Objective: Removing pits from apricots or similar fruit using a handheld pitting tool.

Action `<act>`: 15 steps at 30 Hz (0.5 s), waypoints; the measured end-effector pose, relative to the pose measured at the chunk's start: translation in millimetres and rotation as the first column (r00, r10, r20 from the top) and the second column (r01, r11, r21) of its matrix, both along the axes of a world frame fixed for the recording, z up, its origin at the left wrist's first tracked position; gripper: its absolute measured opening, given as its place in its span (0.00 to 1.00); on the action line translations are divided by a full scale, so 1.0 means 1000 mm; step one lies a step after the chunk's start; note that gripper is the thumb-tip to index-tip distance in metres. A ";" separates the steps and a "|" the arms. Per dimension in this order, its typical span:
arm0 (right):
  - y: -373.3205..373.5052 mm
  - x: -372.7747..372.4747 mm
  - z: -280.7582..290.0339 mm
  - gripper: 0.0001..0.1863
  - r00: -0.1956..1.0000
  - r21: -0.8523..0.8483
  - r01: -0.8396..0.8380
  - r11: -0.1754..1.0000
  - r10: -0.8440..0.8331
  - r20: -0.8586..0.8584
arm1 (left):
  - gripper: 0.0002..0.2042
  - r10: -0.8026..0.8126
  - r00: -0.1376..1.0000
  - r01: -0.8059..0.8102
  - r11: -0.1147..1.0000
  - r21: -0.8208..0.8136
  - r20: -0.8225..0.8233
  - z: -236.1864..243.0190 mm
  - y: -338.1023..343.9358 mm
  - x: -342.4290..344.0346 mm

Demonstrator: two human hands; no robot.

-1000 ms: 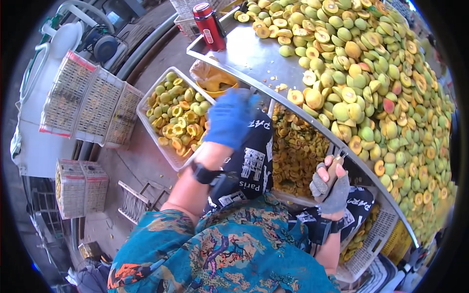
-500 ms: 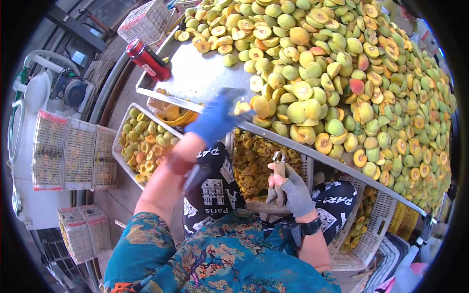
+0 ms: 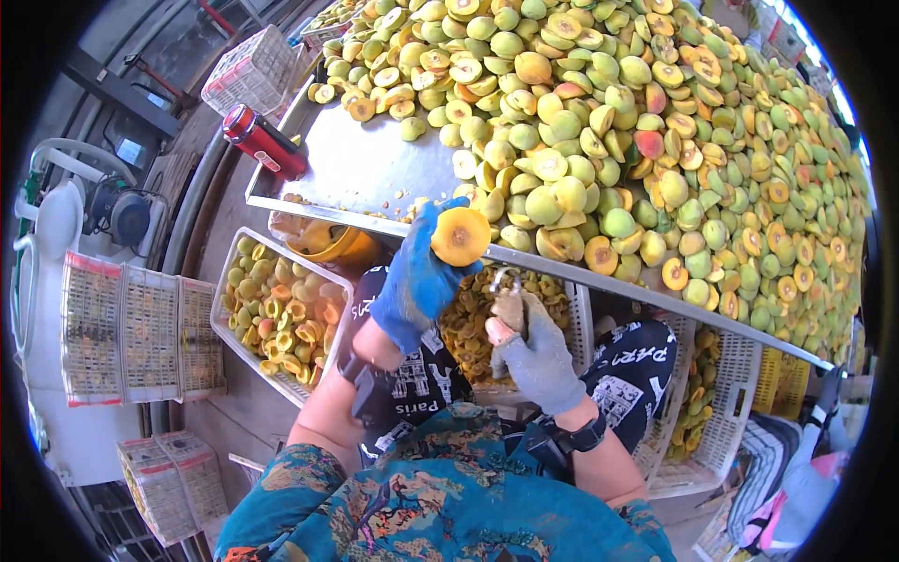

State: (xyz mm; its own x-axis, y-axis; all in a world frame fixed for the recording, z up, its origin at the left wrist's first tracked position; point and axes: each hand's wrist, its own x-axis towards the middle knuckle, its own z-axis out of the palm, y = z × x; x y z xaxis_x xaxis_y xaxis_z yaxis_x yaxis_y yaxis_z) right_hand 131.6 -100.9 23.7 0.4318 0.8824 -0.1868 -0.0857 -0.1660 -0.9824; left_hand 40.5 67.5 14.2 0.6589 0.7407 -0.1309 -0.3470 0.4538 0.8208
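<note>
My left hand (image 3: pixel 410 286), in a blue glove, grips a halved yellow peach (image 3: pixel 460 237) with its cut face turned up. It is near the front edge of the metal table (image 3: pixel 351 155). My right hand (image 3: pixel 545 361), in a grey glove with a bare thumb tip, is closed around the wrapped handle of a pitting spoon (image 3: pixel 507 281). The tool's small metal loop points up, a little below and right of the peach half and apart from it. Under both hands stands a crate of peach scraps (image 3: pixel 468 323), partly hidden.
A large heap of halved peaches (image 3: pixel 581 122) covers most of the table. A red flask (image 3: pixel 265 142) lies at its left corner. To my left are a white crate of peach halves (image 3: pixel 281 309) and stacked crates (image 3: pixel 140 323). Another white crate (image 3: pixel 726 412) stands right.
My left hand has come back from the table edge toward me and now holds a peach half. My right hand has shifted slightly left and up with the tool.
</note>
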 end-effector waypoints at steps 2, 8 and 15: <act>0.000 -0.010 0.012 0.17 0.998 -0.018 -0.003 1.000 0.004 0.067 | 0.22 0.075 0.987 -0.025 0.942 0.335 -0.139 0.010 -0.024 -0.002; -0.009 -0.029 0.029 0.19 0.885 0.166 0.016 0.986 -0.091 0.457 | 0.22 0.029 0.992 0.024 0.909 0.416 -0.119 0.044 -0.067 -0.026; -0.015 -0.052 0.039 0.19 0.811 0.103 0.009 0.995 -0.067 0.581 | 0.20 -0.024 0.992 0.010 0.993 0.120 0.121 0.050 -0.082 -0.035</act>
